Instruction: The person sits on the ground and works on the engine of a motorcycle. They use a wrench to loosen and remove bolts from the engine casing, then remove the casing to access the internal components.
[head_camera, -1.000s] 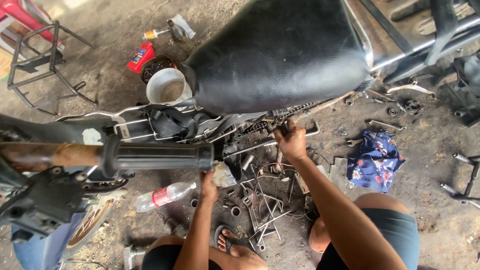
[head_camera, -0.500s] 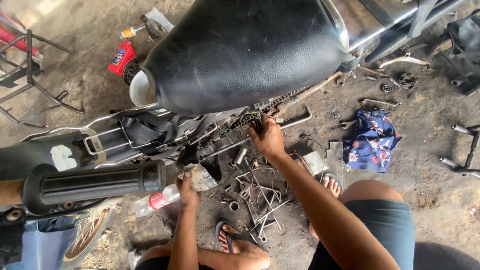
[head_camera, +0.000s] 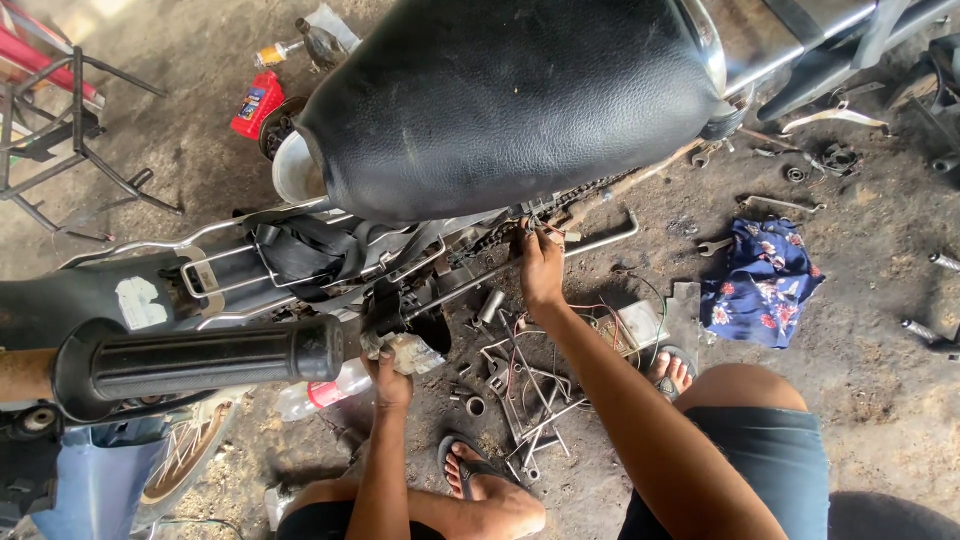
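Since a second ago the right hand (head_camera: 541, 268) stays pinching wires at the frame under the black seat (head_camera: 500, 100) at centre, while the left hand (head_camera: 390, 372), lower left, keeps gripping a pale rag (head_camera: 415, 352).

- Single view: head-worn camera, aimed steeply down over the wearer's own arms and knees.
- Close range. Black motorcycle seat (head_camera: 500, 100) fills the upper centre; black handlebar grip (head_camera: 200, 358) sits very near the lens at lower left.
- Left hand (head_camera: 390, 372) and right hand (head_camera: 541, 265) reach away from the camera, toward the frame top.
- Dirt floor (head_camera: 880, 390) fills the right side, farther off, with a blue floral cloth (head_camera: 762, 282) lying on it.
- No second view; no overlap to record.
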